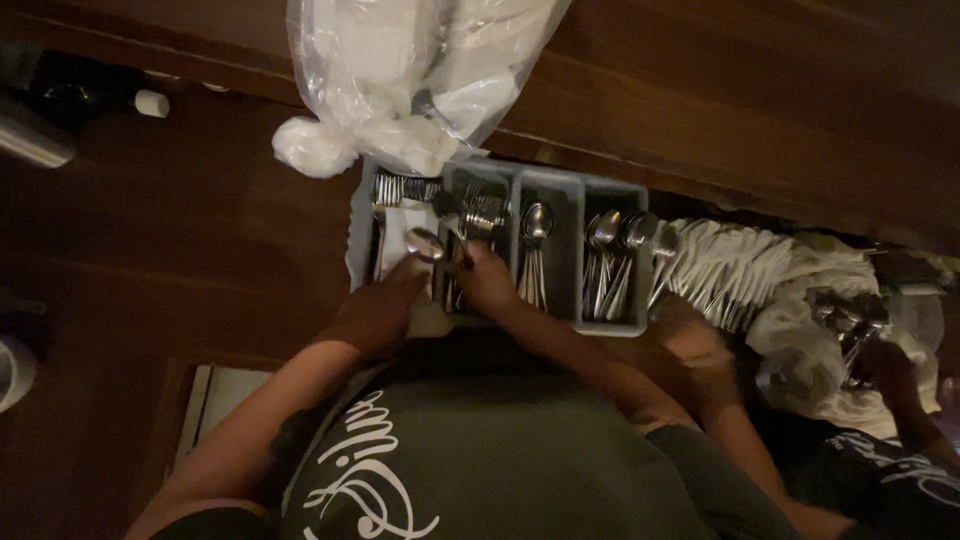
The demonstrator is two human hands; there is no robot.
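Looking down past my dark green printed shirt point(500, 450), I am seeing both hands working at the grey plastic four-compartment cutlery tray point(500, 245). My left hand point(378, 312) is resting at the tray's near left corner, fingers curled around the handle of a shiny steel spoon point(425, 243) whose bowl is lying over the leftmost compartment. My right hand point(487, 280) is sitting at the tray's near edge, just right of the left hand, closed around a bundle of steel cutlery point(470, 225) in the second compartment. Right of the tray, another person's hand point(690, 335) is hovering beside a fanned row of steel cutlery on a white cloth point(735, 270); whether it is gripping anything I cannot tell. Beyond the tray's far edge, a clear plastic bag of white items point(410, 70) is lying on the dark wooden counter point(700, 90).
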